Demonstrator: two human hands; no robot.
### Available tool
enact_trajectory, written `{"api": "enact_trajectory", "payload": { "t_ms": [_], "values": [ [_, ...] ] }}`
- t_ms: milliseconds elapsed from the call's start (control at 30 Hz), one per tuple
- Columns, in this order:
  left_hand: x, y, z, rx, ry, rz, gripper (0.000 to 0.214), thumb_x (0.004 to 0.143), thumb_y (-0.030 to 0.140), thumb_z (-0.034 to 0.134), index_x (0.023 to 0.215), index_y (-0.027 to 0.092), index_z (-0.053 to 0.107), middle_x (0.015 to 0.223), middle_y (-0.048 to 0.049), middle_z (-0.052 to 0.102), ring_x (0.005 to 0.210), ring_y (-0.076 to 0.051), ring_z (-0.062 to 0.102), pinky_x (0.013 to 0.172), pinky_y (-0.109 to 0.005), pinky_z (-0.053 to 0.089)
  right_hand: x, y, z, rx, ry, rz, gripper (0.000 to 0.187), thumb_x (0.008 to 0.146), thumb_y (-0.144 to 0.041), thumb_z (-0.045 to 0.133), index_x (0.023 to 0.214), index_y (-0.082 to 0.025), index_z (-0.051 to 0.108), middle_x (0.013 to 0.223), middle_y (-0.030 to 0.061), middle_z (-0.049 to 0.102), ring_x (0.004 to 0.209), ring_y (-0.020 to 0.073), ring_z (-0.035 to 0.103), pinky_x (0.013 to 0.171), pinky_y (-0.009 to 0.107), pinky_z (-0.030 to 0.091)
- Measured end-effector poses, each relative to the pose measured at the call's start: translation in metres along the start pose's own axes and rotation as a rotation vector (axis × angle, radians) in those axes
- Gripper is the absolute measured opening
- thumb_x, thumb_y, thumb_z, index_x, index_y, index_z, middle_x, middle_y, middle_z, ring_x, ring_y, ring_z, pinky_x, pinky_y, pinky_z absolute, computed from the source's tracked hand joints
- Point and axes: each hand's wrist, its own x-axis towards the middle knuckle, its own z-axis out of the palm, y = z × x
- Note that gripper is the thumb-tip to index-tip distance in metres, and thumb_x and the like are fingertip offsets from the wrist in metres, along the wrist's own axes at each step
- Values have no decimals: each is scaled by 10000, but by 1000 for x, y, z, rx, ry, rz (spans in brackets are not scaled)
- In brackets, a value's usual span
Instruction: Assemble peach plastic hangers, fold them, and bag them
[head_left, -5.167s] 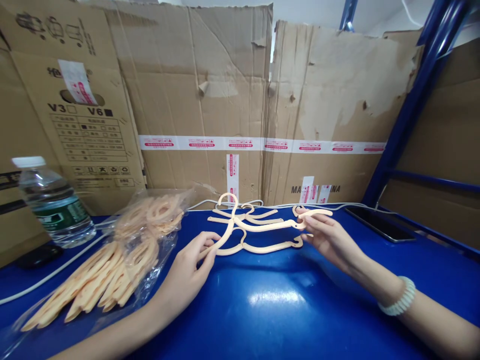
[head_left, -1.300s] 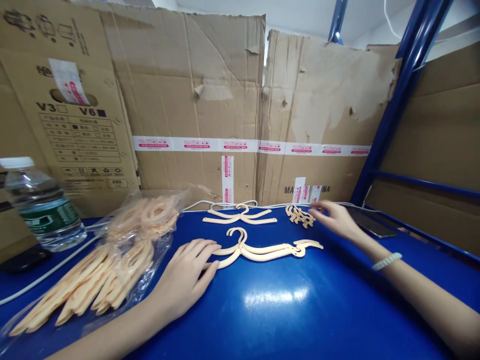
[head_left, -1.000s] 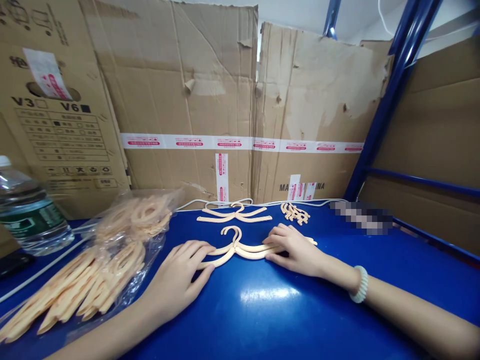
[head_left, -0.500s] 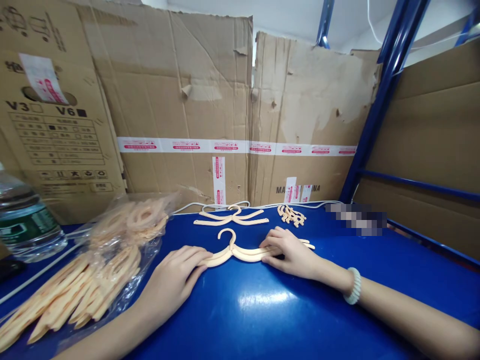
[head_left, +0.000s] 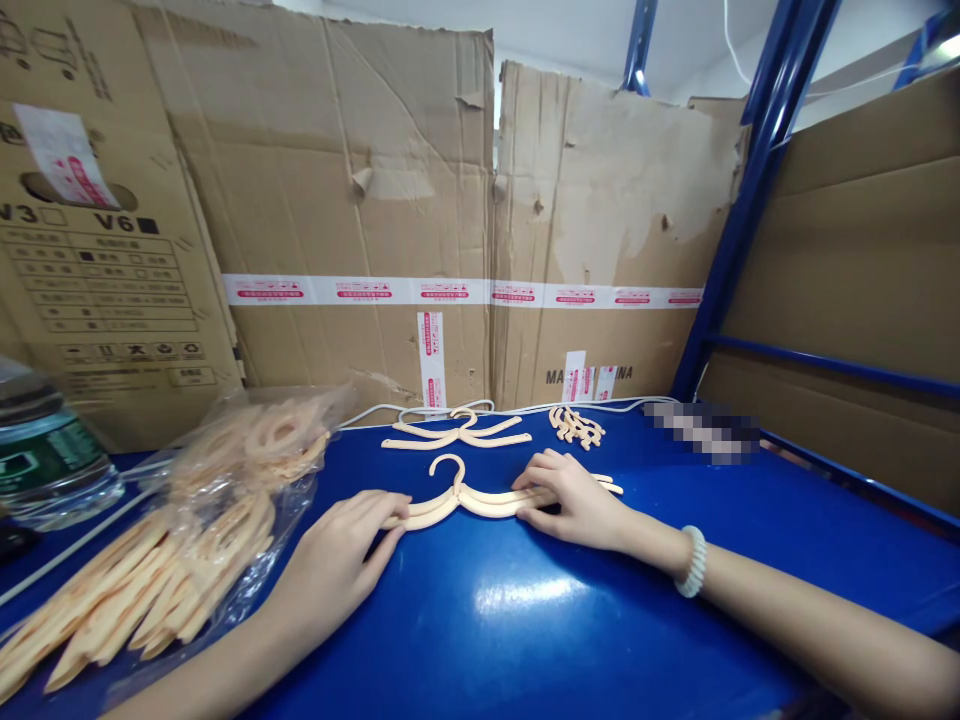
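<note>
Tbl: 2 hands on 2 hangers

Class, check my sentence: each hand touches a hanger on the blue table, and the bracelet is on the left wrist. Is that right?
Not quite: the bracelet is on the wrist of the right hand, as the head view shows. The rest stands: that hand and the left hand each touch a hanger on the blue table.
</note>
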Motion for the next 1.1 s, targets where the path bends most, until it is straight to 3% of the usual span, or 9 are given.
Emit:
{"api": "enact_trajectory", "payload": {
  "t_ms": [300, 1100],
  "values": [
    [-1, -5, 3, 53, 8, 21, 237, 948, 270, 404, 959, 233, 638, 1072, -66, 726, 999, -250, 682, 864, -421, 550, 1, 4, 3, -10, 17, -31, 163, 837, -292, 628, 968, -196, 643, 959, 66, 651, 916, 228, 557, 819, 373, 421],
    [-3, -5, 5, 39, 51, 48, 275, 928, 226, 400, 1047, 199, 646, 1127, -87, 716, 1046, -249, 680, 904, -406, 560, 1, 7, 5, -5, 25, -41, 142, 845, -275, 609, 958, -195, 643, 940, 63, 641, 896, 222, 553, 808, 368, 428]
  ]
}}
